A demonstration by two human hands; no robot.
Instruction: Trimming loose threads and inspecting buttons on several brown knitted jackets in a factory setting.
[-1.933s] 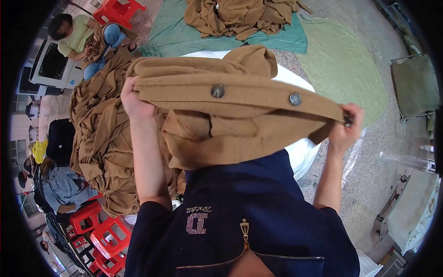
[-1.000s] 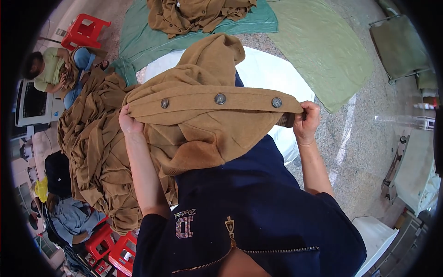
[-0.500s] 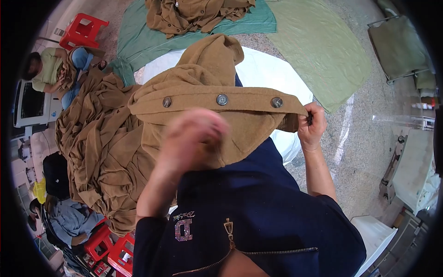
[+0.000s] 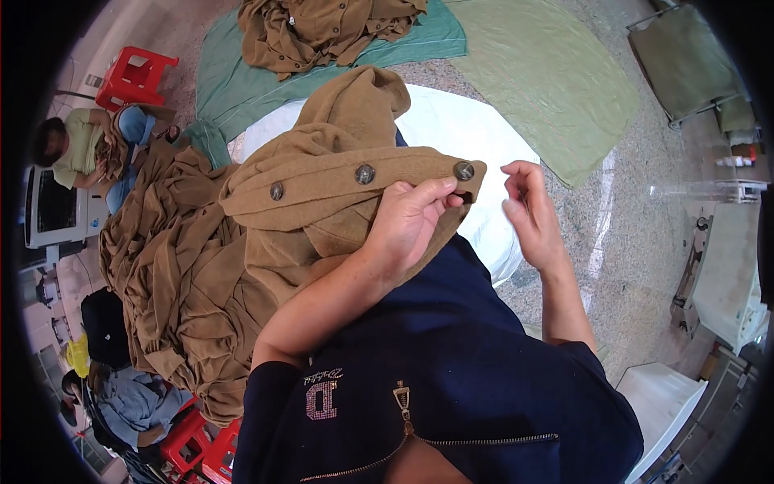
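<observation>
I hold a brown woollen garment in front of my chest, its button band stretched across with three round metal buttons. My left hand has crossed over and pinches the right end of the band just below the end button. My right hand hovers a little to the right of that end, fingers loosely curled and apart, touching nothing. The rest of the garment hangs over a white cloth-covered surface.
A large heap of the same brown garments lies at my left. Another brown pile sits on a teal sheet, with a green sheet beside it. People sit at the left and lower left among red stools.
My left hand left the band's left end and swung across to its right end. My right hand let go of that end and pulled away; the garment sagged lower.
</observation>
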